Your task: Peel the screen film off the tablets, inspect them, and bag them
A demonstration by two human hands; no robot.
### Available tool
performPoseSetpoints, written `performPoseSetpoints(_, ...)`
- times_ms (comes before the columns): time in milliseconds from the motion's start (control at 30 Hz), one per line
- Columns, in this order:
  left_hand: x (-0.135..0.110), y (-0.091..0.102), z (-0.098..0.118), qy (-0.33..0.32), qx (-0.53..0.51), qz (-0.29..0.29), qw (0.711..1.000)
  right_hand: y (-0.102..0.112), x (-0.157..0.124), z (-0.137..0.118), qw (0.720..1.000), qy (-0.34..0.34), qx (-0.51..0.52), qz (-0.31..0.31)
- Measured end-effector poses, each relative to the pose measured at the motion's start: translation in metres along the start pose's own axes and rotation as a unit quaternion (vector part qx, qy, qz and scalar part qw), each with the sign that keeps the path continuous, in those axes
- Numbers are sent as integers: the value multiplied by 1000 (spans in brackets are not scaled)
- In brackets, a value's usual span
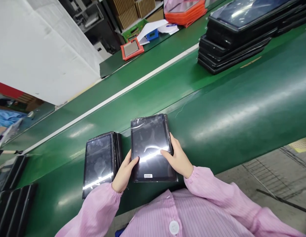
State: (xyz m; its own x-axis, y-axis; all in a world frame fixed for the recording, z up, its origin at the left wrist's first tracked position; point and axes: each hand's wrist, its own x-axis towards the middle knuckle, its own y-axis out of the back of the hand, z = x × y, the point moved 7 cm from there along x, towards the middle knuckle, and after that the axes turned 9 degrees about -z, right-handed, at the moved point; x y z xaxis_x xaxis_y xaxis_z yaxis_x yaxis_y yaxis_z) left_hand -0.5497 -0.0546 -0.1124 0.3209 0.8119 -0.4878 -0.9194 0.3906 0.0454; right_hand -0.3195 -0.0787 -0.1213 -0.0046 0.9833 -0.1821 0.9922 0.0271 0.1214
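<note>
A black tablet [150, 138] in clear film, with a small white barcode label near its lower edge, is held between my two hands over the green work surface. My left hand [124, 172] grips its left side, thumb resting on the screen edge. On the opposite side my right hand [178, 158] is closed round the edge, its thumb lying on the glass. More of the same tablets seem to lie beneath it, but I cannot tell how many. Beside my left hand stands a stack of film-wrapped tablets [100, 161].
Tall stacks of black tablets [231, 42] stand at the upper right. More black tablets [14, 204] are at the lower left. Across a white strip [133, 88] lie orange-framed pieces [131, 48], papers and a blue box [152, 34]. A large white sheet [49, 49] fills the upper left.
</note>
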Motion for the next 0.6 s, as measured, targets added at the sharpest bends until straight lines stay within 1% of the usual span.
performPoseSetpoints(133, -5, 5, 4, -15, 38, 32, 999, -10, 13, -5, 999, -7, 9, -31)
performPoseSetpoints(267, -8, 9, 6, -27, 46, 47, 997, -19, 20, -8, 999, -19, 23, -39)
performPoseSetpoints(300, -9, 11, 4, -26, 43, 59, 997, -22, 19, -8, 999, -27, 20, -41)
performPoseSetpoints(400, -13, 21, -5, -7, 39, 123, 992, -28, 17, -10, 998, -48, 12, -44)
performPoseSetpoints(467, -16, 25, -8, 4, 36, 158, 987, -30, 16, -13, 998, -47, 4, -41)
performPoseSetpoints(533, -20, 24, -6, 6, 32, 175, 984, -31, 17, -18, 999, -35, -5, -38)
performPoseSetpoints(600, -23, 21, 0, 1, 32, 180, 983, -32, 16, -25, 999, -17, -12, -29)
